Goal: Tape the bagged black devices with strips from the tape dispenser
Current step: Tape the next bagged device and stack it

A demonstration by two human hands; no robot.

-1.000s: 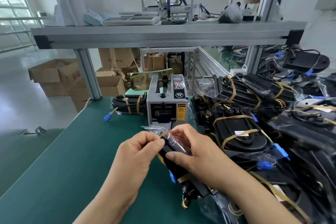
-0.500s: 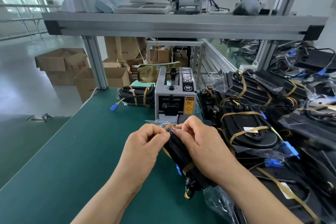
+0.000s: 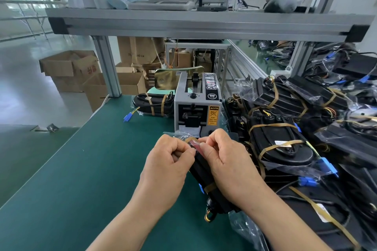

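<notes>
A long, narrow black device (image 3: pixel 201 171) wrapped in a clear plastic bag lies just above the dark green bench mat (image 3: pixel 81 169), its far end pointing toward 11 o'clock and its wired end toward 5 o'clock. The left hand (image 3: pixel 169 161) has its fingers curled in, and thumb and forefinger pinch the far tip of the device. The right hand (image 3: pixel 226 159) comes in from 4 o'clock, its fingers bent over the top of the body and its thumb and forefinger closed on the same tip, touching the left fingertips. A short amber tape strip (image 3: pixel 190 139) arches over that tip. It is probably held between the fingertips, though the pinch itself is hidden. A second amber tape band (image 3: pixel 210 186) crosses the device nearer the wrists.

At 12 o'clock from the hands stands the grey boxy tape dispenser (image 3: pixel 195 108) with a yellow caution label on its front. At 10 o'clock from the dispenser, just beside it, lies a taped black bundle (image 3: pixel 153 104) with a blue plug (image 3: pixel 126 117) trailing onto the mat. From 1 to 4 o'clock a heap of bagged, tape-bound black devices (image 3: pixel 285 144) covers the bench. Brown cardboard boxes (image 3: pixel 71 67) sit on the floor at 10 o'clock, and an aluminium shelf rail (image 3: pixel 204 24) spans the view overhead.
</notes>
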